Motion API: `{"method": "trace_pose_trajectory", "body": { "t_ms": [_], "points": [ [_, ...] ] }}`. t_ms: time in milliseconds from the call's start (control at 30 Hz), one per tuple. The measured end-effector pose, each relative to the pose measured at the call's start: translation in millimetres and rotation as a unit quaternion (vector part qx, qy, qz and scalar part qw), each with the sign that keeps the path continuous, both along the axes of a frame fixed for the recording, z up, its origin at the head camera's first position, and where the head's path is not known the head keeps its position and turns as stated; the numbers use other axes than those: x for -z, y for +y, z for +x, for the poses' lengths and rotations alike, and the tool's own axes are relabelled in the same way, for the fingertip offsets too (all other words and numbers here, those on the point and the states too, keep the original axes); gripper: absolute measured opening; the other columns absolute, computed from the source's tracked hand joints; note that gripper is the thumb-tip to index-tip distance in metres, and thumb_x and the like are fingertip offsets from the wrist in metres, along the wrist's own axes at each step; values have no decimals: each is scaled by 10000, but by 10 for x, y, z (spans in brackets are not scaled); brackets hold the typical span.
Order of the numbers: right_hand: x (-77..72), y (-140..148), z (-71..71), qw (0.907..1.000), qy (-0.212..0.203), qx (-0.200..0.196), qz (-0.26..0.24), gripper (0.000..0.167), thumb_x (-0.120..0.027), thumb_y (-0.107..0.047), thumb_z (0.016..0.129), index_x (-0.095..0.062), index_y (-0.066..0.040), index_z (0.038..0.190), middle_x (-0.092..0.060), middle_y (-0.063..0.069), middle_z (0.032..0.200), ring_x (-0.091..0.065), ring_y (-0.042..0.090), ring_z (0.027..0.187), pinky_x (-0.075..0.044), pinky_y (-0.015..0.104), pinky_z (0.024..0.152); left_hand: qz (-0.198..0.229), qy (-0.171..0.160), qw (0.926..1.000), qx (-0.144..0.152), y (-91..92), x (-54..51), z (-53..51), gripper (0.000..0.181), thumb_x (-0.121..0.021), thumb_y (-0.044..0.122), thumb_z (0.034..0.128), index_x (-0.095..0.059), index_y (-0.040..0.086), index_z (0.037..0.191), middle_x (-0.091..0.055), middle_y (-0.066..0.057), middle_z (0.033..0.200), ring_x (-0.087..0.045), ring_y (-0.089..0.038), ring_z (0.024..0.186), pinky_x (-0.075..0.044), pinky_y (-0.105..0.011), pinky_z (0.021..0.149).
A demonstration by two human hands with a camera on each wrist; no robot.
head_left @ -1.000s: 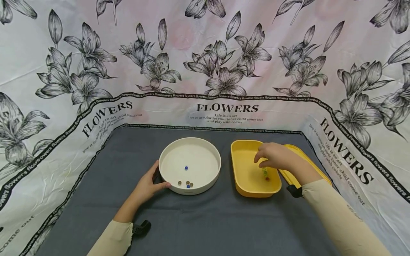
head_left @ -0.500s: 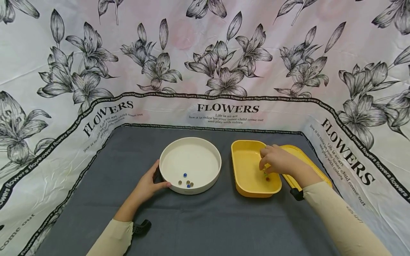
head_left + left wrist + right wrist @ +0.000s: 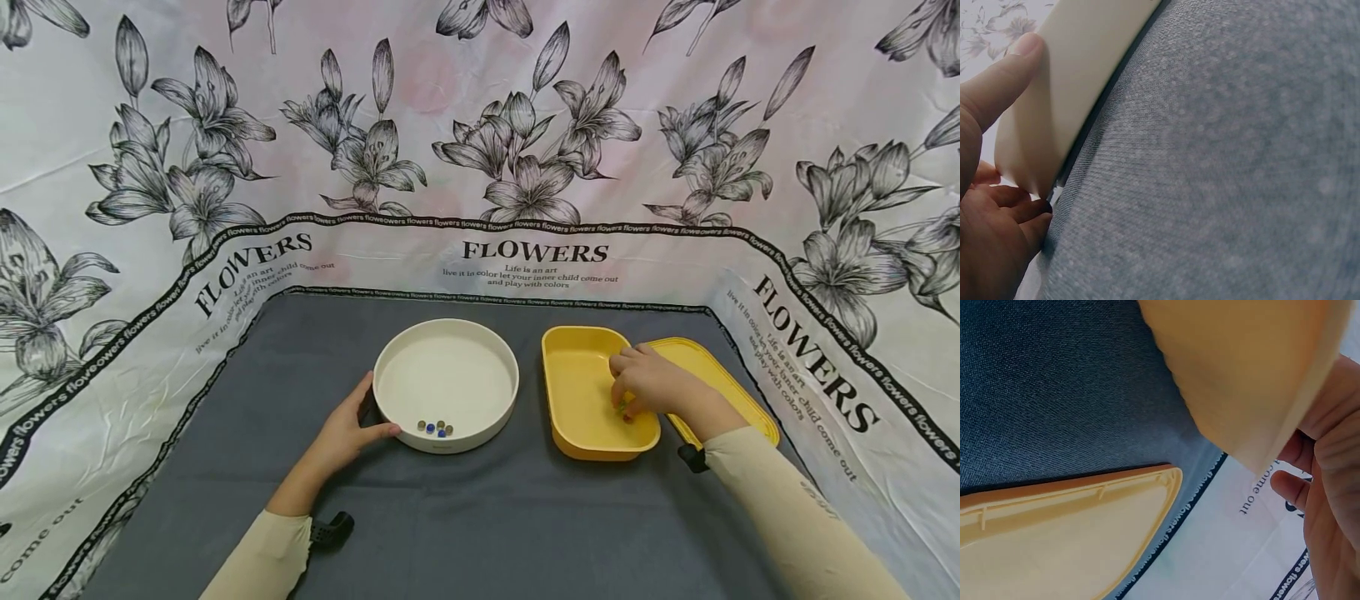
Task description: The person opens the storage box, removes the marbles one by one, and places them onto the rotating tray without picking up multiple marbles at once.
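While my left sleeve (image 3: 262, 554) comes up from near the bottom corner, my left hand (image 3: 345, 432) is on the left side of the round white dish (image 3: 442, 367). A black band (image 3: 332, 532) is on that wrist, lower down than the dish. My thumb is spread away from my fingers and lies along the front of the dish's wall. My fingers bend round its left side, with some tips at its bottom edge, so that hand has a hold on it. The dish sits flat on the grey cloth (image 3: 450, 533).

In the front part of the dish are five little beads close together. Three are brown beads (image 3: 422, 425) and two are blue beads (image 3: 442, 432).

To the right of the dish, and apart from it, is a deep yellow box (image 3: 581, 375). Something small and green (image 3: 622, 407) shows in there, right at my fingertips. My right hand (image 3: 651, 383) reaches over the box's right side, with the fingers bent down and close to the thumb. The tips are partly hidden, so I can't tell if they pinch the green bit or only touch it.

Farthest from the dish, a flat yellow lid (image 3: 708, 362) lies partly under my right arm.
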State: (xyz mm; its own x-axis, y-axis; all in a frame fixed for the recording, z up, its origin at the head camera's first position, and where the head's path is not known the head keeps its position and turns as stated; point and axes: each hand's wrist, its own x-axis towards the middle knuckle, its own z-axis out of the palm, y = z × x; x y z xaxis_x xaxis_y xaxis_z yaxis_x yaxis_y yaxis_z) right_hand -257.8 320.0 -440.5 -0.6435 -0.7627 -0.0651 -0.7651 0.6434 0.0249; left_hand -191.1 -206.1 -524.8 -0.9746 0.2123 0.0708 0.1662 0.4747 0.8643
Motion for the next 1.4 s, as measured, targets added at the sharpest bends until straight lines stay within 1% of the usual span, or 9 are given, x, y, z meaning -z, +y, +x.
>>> {"method": "trace_pose_trajectory", "body": {
  "t_ms": [233, 500, 667, 733, 833, 967, 1133, 1267, 1400],
  "points": [
    [12, -36, -21, 9997, -190, -27, 172, 185, -945, -245, 691, -800, -321, 777, -452, -85, 850, -351, 150, 830, -242, 399, 774, 76, -22, 10000, -15, -4, 6, -2, 1207, -888, 347, 807, -87, 9, 1644, -130, -190, 1701, -240, -379, 1541, -275, -548, 1218],
    [8, -70, -43, 9975, -318, 18, 628, 198, -958, -250, 674, -798, -333, 757, -491, -104, 862, -401, 143, 846, -295, 406, 816, 123, -18, 9999, 4, -2, 9, 2, 1201, -890, 322, 810, -84, 10, 1644, -124, -187, 1703, -233, -381, 1543, -276, -554, 1219],
    [11, -93, -41, 9971, -334, 18, 681, 208, -953, -230, 672, -776, -333, 708, -488, -116, 844, -419, 139, 844, -297, 409, 823, 156, 8, 9999, 14, -7, 22, 4, 1208, -892, 340, 805, -88, 9, 1644, -128, -183, 1703, -239, -376, 1542, -283, -550, 1218],
    [13, -88, -29, 9978, -338, 0, 573, 210, -952, -220, 671, -771, -322, 698, -489, -114, 836, -417, 137, 835, -293, 413, 820, 132, 32, 9999, 35, -4, 25, -2, 1214, -893, 347, 802, -88, 0, 1641, -127, -193, 1702, -240, -384, 1541, -287, -555, 1214],
    [23, -68, -14, 9987, -399, 28, 309, 195, -934, -192, 701, -771, -300, 710, -484, -101, 839, -390, 142, 833, -280, 434, 827, 91, 30, 9999, 37, -3, 24, -7, 1220, -896, 355, 797, -91, -5, 1640, -129, -200, 1700, -242, -391, 1538, -291, -558, 1211],
    [31, -45, -10, 9989, -453, 132, -61, 144, -912, -205, 753, -787, -276, 765, -473, -89, 857, -366, 156, 849, -251, 437, 831, 44, -1, 10000, 4, -8, 8, -16, 1211, -895, 351, 800, -96, 14, 1645, -134, -188, 1702, -248, -386, 1537, -294, -554, 1211],
    [14, -41, -20, 9981, -378, 243, -427, 129, -909, -249, 761, -797, -273, 819, -487, -95, 874, -390, 155, 882, -243, 413, 830, -7, -3, 10000, -32, -14, -18, -13, 1199, -890, 337, 809, -92, 22, 1647, -134, -182, 1703, -246, -384, 1539, -290, -556, 1214],
    [0, -59, -23, 9972, -184, 244, -685, 120, -902, -236, 781, -802, -260, 842, -497, -77, 880, -408, 162, 891, -251, 405, 826, -3, -55, 10000, -39, -11, -2, -7, 1206, -889, 347, 807, -86, 30, 1649, -125, -175, 1706, -240, -377, 1542, -290, -550, 1215],
    [-26, -93, -22, 9940, 237, 93, -1060, 142, -908, -207, 776, -808, -233, 872, -506, -45, 911, -405, 185, 901, -251, 406, 816, 4, -64, 10000, -27, -4, 20, -3, 1203, -889, 351, 808, -90, 32, 1650, -125, -178, 1706, -242, -384, 1540, -292, -558, 1213]
  ]
}}
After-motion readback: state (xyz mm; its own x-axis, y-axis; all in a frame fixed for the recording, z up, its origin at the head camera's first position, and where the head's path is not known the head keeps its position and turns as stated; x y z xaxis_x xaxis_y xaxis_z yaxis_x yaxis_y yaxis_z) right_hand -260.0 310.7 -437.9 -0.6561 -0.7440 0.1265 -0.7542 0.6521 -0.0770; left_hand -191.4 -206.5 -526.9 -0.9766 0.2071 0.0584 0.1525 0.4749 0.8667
